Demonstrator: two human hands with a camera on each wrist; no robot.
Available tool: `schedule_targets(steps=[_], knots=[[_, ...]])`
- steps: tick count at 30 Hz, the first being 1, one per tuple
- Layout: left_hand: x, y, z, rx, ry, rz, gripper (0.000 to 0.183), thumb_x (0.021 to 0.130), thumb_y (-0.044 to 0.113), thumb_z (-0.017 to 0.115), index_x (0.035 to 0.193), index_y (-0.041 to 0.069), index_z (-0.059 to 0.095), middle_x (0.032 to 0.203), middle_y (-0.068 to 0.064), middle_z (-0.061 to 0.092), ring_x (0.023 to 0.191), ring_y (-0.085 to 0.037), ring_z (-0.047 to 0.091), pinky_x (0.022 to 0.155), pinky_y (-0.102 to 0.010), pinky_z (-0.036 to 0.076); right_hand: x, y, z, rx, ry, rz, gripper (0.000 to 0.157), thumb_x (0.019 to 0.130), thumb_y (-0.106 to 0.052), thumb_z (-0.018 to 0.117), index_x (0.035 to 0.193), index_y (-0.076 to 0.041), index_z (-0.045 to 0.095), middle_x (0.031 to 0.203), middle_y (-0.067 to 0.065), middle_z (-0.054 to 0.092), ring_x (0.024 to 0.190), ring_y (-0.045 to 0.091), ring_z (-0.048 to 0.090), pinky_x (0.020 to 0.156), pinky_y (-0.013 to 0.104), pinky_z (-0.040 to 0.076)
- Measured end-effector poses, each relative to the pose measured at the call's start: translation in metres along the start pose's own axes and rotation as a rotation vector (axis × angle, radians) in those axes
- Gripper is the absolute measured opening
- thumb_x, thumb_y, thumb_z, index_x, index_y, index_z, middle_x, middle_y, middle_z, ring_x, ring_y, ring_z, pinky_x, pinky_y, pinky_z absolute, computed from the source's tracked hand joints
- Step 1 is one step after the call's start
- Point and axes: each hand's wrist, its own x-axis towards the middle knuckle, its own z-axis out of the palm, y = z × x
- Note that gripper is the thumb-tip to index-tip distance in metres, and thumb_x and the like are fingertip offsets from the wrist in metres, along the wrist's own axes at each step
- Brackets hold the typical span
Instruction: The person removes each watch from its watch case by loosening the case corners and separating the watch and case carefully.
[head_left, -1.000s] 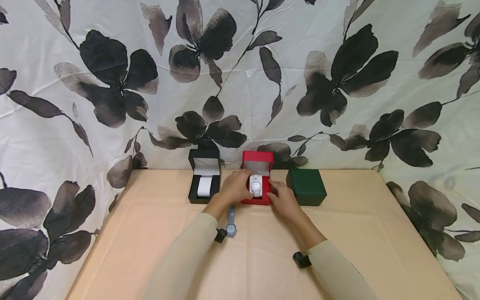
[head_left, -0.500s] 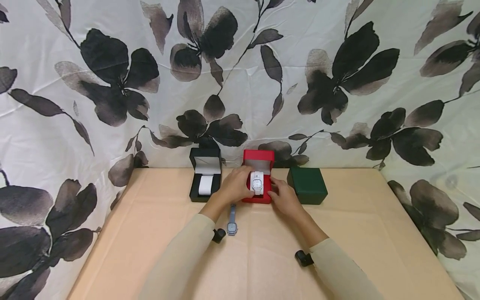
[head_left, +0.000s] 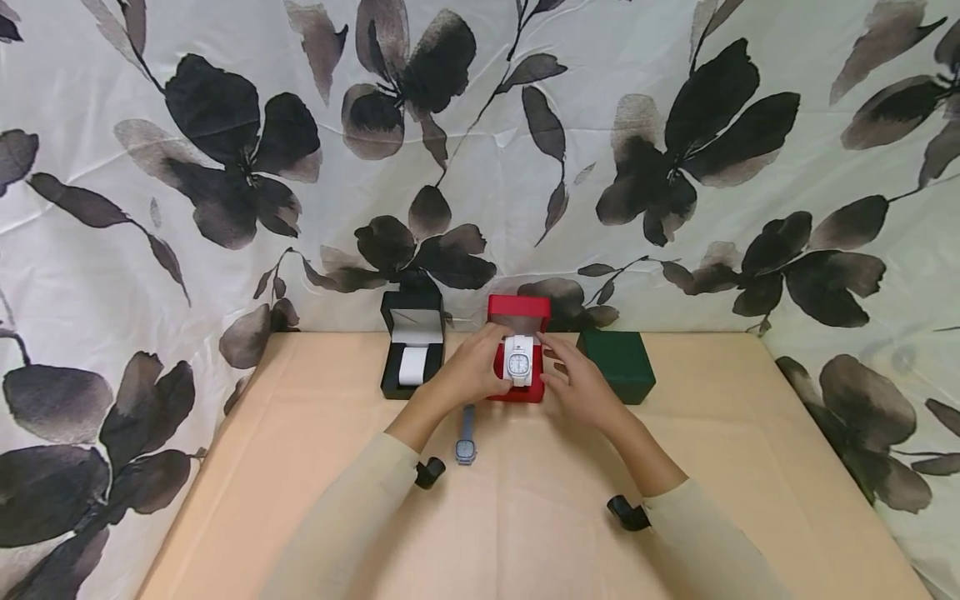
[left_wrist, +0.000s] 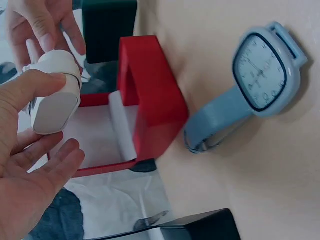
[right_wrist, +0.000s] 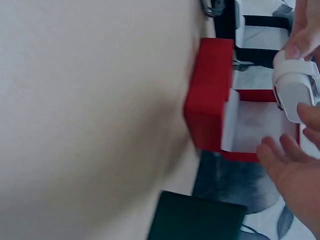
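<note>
over red box, white watch, dial in head view only

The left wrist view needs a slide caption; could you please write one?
Left hand holding a white watch by an open red box, blue watch lying nearby.

"What colours are showing?"
"A white wristwatch and a greyish-blue wristwatch are contrasting."
"And elsewhere?"
"A red watch box, a black watch box and a green box are standing out; black and taupe flowers are patterning the white cloth."
</note>
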Motion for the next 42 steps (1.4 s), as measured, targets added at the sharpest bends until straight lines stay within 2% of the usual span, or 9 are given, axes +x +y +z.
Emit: schedule_targets(steps=[4,11,19,23,27,32,38,42], knots=[[-0.005,0.009,-0.008,-0.023,0.013,0.011,0.075,0.078,0.014,0.089,0.142,0.006,0.05,0.135,-0.008,0.057,0.116,-0.029,0.061,0.101,-0.04,0.058,0.0,-0.01,-0.011,0.026,-0.049,-0.076,0.075,0.095,0.0,0.07,0.16,-0.011,0.035,0.158,0.017,0.042,0.14,0.044,0.049,0.112,0.055,0.045],[-0.014,0.023,-0.017,-0.034,0.049,0.03,0.075,0.08,0.011,0.087,0.143,0.005,0.048,0.138,-0.009,0.055,0.118,-0.028,0.061,0.102,-0.041,0.058,-0.004,-0.023,-0.02,0.022,-0.087,-0.156,0.079,0.093,-0.003,0.073,0.161,-0.015,0.034,0.161,0.013,0.038,0.144,0.037,0.045,0.112,0.052,0.046],[-0.023,0.036,-0.026,-0.089,0.111,0.094,0.075,0.079,0.009,0.087,0.143,0.006,0.048,0.14,-0.009,0.054,0.12,-0.029,0.06,0.098,-0.041,0.06,-0.009,-0.035,-0.022,0.024,-0.016,-0.205,0.085,0.086,-0.004,0.083,0.157,-0.015,0.038,0.157,0.012,0.04,0.135,0.035,0.054,0.109,0.049,0.049],[-0.027,0.038,-0.031,-0.157,0.123,0.13,0.074,0.08,0.007,0.087,0.143,0.005,0.048,0.138,-0.009,0.055,0.119,-0.027,0.061,0.098,-0.04,0.059,-0.012,-0.039,-0.021,0.013,0.043,-0.245,0.083,0.084,-0.002,0.083,0.155,-0.014,0.042,0.155,0.011,0.043,0.13,0.033,0.058,0.105,0.045,0.052],[-0.031,0.039,-0.035,-0.227,0.123,0.145,0.075,0.08,0.005,0.087,0.144,0.006,0.049,0.138,-0.007,0.056,0.113,-0.023,0.066,0.093,-0.035,0.061,-0.016,-0.045,-0.02,0.033,0.088,-0.287,0.082,0.082,0.002,0.084,0.153,-0.013,0.045,0.153,0.01,0.045,0.128,0.032,0.06,0.103,0.043,0.053],[-0.035,0.037,-0.038,-0.317,0.098,0.141,0.076,0.081,0.003,0.087,0.147,0.006,0.048,0.14,-0.008,0.054,0.11,-0.023,0.068,0.088,-0.035,0.063,-0.019,-0.048,-0.017,0.046,0.11,-0.287,0.083,0.081,0.003,0.084,0.153,-0.012,0.045,0.153,0.011,0.046,0.128,0.031,0.06,0.102,0.041,0.054],[-0.041,0.03,-0.037,-0.502,0.083,0.113,0.078,0.08,0.001,0.086,0.149,0.007,0.05,0.143,-0.006,0.052,0.113,-0.025,0.066,0.087,-0.036,0.063,-0.023,-0.051,-0.015,0.093,0.114,-0.27,0.085,0.08,0.002,0.085,0.154,-0.016,0.046,0.154,0.008,0.047,0.129,0.029,0.06,0.102,0.036,0.054],[-0.046,0.025,-0.036,-0.636,0.083,0.103,0.078,0.08,-0.001,0.086,0.149,0.01,0.051,0.142,-0.005,0.052,0.115,-0.029,0.064,0.093,-0.044,0.061,-0.025,-0.053,-0.013,0.134,0.114,-0.263,0.083,0.081,0.001,0.085,0.153,-0.015,0.047,0.153,0.007,0.048,0.129,0.029,0.06,0.102,0.032,0.053]])
